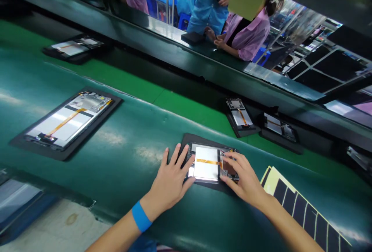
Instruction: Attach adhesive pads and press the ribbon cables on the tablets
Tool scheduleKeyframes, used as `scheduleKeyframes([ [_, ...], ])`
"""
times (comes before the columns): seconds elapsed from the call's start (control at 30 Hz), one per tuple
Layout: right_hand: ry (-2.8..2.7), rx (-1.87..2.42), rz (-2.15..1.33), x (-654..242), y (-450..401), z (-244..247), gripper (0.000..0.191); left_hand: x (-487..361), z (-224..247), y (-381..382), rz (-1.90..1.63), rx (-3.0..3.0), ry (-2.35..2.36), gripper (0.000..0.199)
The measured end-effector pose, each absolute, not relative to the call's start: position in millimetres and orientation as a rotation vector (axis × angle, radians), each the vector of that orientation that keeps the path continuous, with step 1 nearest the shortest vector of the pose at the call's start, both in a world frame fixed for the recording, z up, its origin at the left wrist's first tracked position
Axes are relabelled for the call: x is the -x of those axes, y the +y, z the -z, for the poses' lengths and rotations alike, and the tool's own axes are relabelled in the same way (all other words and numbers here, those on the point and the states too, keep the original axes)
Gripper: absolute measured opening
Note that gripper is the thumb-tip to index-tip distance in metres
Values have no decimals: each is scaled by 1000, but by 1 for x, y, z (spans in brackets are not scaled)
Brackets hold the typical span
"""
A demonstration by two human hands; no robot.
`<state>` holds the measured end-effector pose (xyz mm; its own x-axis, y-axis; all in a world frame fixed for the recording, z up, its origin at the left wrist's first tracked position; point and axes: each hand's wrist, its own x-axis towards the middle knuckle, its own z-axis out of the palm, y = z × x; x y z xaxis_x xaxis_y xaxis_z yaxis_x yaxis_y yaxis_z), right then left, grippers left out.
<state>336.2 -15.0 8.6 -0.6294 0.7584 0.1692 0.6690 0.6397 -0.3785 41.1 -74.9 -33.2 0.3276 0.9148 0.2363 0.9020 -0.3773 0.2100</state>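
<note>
An opened tablet (207,168) lies on a black mat (188,139) before me, showing white battery cells, an orange ribbon cable and a circuit board. At its left end, my left hand (171,180) rests with fingers spread, its fingertips on the tablet's edge and the mat. My right hand (247,176) arches over the circuit-board end, thumb and fingers apart and touching the tablet. Beneath that hand shows a dark brown patch (231,165), partly covered; I cannot tell what it is. My left wrist wears a blue band (141,216).
Another opened tablet (69,118) lies on its mat to the left. More stand along the green belt (139,85), including a tablet (240,114) ahead. A yellow sheet with black strips (302,205) lies at right. Co-workers in pink (251,37) and blue (209,4) are across the line.
</note>
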Motion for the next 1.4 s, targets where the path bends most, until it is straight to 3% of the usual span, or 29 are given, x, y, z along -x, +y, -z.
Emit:
scheduleKeyframes([
  [0.1, -2469, 1256, -419, -365, -30, 4, 64, -45, 29, -79, -505, -2620, 1594, 70],
  [0.2, -2130, 1459, -510, -383, -29, 14, 55, -56, 27, -78, -446, -2761, 1336, 79],
  [0.4, -963, 1594, -1001, -402, 21, 15, 52, -69, 38, -53, -391, -2899, 1349, 62],
  [0.67, -521, 1444, -1048, -429, 75, 13, 27, -20, 25, 35, -365, -2843, 1630, 51],
  [0.83, -367, 1393, -1054, -427, 99, 14, 20, 0, -13, 75, -825, -2579, 2031, 55],
  [0.97, -219, 1424, -1024, -428, 118, 16, 16, -4, -11, 46, -966, -2535, 1900, 54],
  [1.2, -89, 1455, -1078, -420, 148, 16, 30, -28, 23, 3, -1105, -1861, 1407, 49],
  [1.4, -113, 1398, -1169, -384, 154, 17, 25, -47, 21, 21, -1076, -1037, 1121, 66],
])
